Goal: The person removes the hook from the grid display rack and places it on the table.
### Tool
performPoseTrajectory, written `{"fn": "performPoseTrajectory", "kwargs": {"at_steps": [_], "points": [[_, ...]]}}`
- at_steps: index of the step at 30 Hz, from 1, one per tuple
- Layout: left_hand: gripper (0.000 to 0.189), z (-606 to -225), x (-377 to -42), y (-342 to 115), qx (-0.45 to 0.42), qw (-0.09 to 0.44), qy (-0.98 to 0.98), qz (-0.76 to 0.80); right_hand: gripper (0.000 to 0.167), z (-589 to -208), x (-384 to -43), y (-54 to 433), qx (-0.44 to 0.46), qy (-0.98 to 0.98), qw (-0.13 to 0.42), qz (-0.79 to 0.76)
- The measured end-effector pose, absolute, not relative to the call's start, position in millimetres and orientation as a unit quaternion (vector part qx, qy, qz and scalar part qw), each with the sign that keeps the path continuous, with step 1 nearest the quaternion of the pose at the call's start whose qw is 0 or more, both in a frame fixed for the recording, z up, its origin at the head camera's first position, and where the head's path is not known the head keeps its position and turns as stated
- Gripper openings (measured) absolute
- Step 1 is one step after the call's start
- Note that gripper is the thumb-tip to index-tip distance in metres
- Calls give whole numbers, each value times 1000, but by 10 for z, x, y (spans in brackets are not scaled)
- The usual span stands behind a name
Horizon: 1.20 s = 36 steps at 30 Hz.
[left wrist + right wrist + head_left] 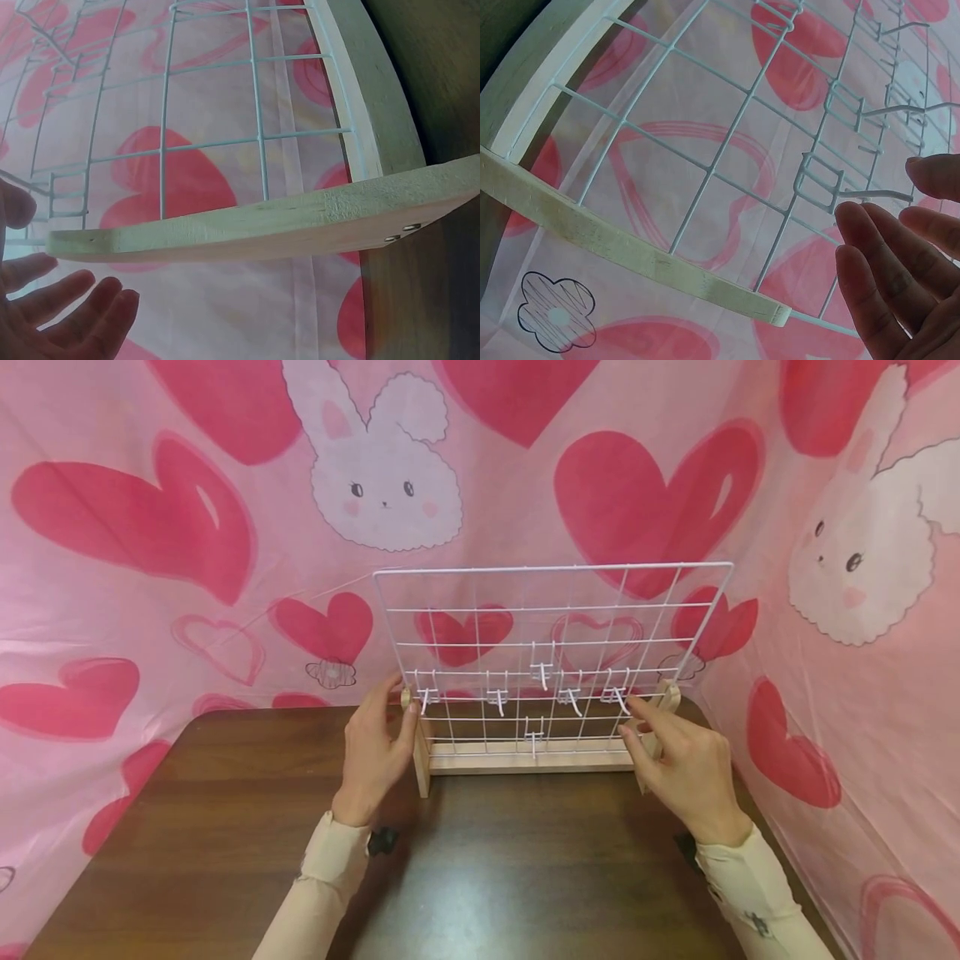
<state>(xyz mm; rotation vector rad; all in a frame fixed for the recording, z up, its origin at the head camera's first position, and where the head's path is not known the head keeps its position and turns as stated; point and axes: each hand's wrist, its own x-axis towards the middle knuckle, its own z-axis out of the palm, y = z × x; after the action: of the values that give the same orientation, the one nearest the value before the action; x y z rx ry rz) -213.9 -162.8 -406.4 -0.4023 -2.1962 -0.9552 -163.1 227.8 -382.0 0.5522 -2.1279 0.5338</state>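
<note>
A white wire grid panel (pixel 480 645) stands upright in a wooden stand (pixel 525 767) on the table. Several white wire hooks (pixel 542 672) hang on its lower half. Beside the stand's left post (pixel 225 226) is my left hand (pixel 377 747), thumb in front and relaxed fingers round its outer side, holding nothing. My right hand (pixel 688 768) is at the right side, its thumb and fingers apart. Its fingertips come right up to the rightmost hook (pixel 817 184) without gripping it. The right post (pixel 630 236) is partly hidden by this hand in the head view.
The dark wooden table (pixel 480 877) extends in front of the stand and to its left. A pink cloth (pixel 510 485) with hearts and rabbits hangs behind the table and along its sides. Small black objects (pixel 383 841) show beside both wrists.
</note>
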Motion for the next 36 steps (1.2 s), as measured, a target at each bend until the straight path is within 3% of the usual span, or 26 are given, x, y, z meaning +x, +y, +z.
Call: {"fn": "performPoseTrajectory", "kwargs": {"at_steps": [36], "points": [[29, -4111, -2245, -1645, -177, 338, -825, -417, 44, -3816, -1753, 2285, 201, -871, 409, 185]]}}
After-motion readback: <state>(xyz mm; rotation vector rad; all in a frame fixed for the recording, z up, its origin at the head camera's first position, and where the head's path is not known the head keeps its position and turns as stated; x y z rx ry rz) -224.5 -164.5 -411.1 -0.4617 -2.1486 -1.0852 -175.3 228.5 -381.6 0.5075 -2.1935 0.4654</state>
